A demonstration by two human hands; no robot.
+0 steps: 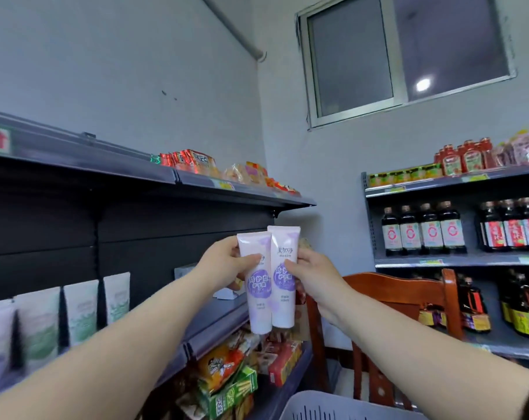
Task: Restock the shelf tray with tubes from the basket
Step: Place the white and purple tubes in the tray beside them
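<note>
Two white tubes with purple labels hang side by side in front of me, crimped ends up. My left hand [226, 262] grips the left tube [258, 307] near its top. My right hand [310, 269] grips the right tube [284, 298] from the other side. Both are held in the air off the end of the middle shelf [223, 316] on the left. A pale grey slotted basket [332, 406] shows its rim at the bottom edge; its contents are hidden. I cannot make out the shelf tray.
White and green pouches [81, 310] stand along the middle shelf. Snack packs [226, 371] fill the shelf below. A wooden chair [408, 298] stands behind the tubes. The right rack [457, 262] holds dark sauce bottles.
</note>
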